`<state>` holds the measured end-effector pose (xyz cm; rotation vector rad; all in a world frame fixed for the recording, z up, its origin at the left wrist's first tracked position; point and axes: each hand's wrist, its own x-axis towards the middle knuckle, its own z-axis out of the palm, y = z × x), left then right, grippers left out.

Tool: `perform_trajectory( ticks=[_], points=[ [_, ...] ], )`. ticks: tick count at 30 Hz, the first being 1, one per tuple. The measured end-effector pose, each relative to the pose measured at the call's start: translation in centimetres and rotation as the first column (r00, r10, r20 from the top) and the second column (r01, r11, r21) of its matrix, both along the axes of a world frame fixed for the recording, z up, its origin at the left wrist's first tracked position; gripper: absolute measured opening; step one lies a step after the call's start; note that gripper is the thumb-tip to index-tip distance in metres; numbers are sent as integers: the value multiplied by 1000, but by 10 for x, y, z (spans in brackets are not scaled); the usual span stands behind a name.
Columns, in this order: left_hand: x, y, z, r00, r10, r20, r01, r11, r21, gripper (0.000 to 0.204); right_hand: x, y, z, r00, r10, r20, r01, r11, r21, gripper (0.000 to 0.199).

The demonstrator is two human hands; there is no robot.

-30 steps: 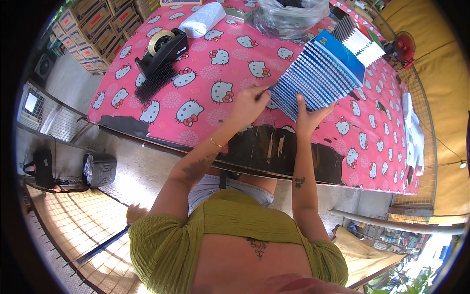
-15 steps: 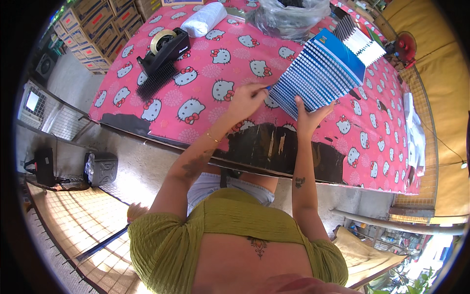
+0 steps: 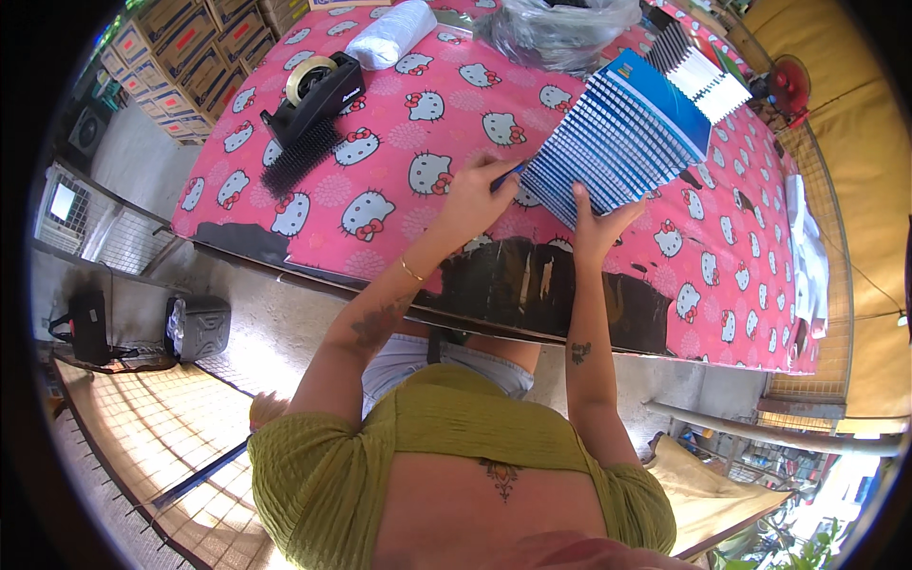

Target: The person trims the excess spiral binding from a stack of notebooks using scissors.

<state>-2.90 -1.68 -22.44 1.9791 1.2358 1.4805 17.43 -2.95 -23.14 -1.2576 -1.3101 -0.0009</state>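
A fanned stack of blue-covered booklets [image 3: 608,142] lies tilted on the pink table, its many overlapped edges showing as blue and white stripes. My right hand [image 3: 600,226] grips the stack's near edge, thumb on top and fingers reaching along its right side. At the left corner of the stack, my left hand [image 3: 483,190] is closed in a pinch on a small dark blue piece [image 3: 507,177]. Whether that piece is part of a booklet or separate, I cannot tell. Beyond the stack lie white sheets with black comb-like edges [image 3: 698,81].
On the table's left stand a black tape dispenser [image 3: 313,95] and black bristly strips [image 3: 299,157]. Farther back are a white roll [image 3: 391,35] and a clear plastic bag [image 3: 559,36]. Cartons [image 3: 180,62] are piled at far left; a red fan [image 3: 788,85] stands at far right.
More of the dark blue piece now shows at my left fingers, which have shifted slightly. My right hand keeps its grip on the stack.
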Motion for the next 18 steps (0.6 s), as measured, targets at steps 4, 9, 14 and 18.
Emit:
perform_trajectory(
  ticks=[4, 9, 14, 18],
  points=[
    [0, -3, -1, 991, 79, -106, -62, 985, 163, 32, 3, -2, -1, 1000, 6, 9, -6, 1000, -7, 103],
    [-3, -1, 1, 984, 75, -164, -46, 984, 171, 33, 5, -3, -3, 1000, 11, -11, -12, 999, -33, 104],
    [-6, 4, -4, 983, 77, -168, -30, 963, 266, 32, 5, -2, -6, 1000, 27, -5, -28, 999, -44, 96],
    [-19, 8, -4, 912, -176, 370, 369, 745, -556, 31, 6, -1, -10, 1000, 4, 15, -3, 998, -59, 91]
  ],
)
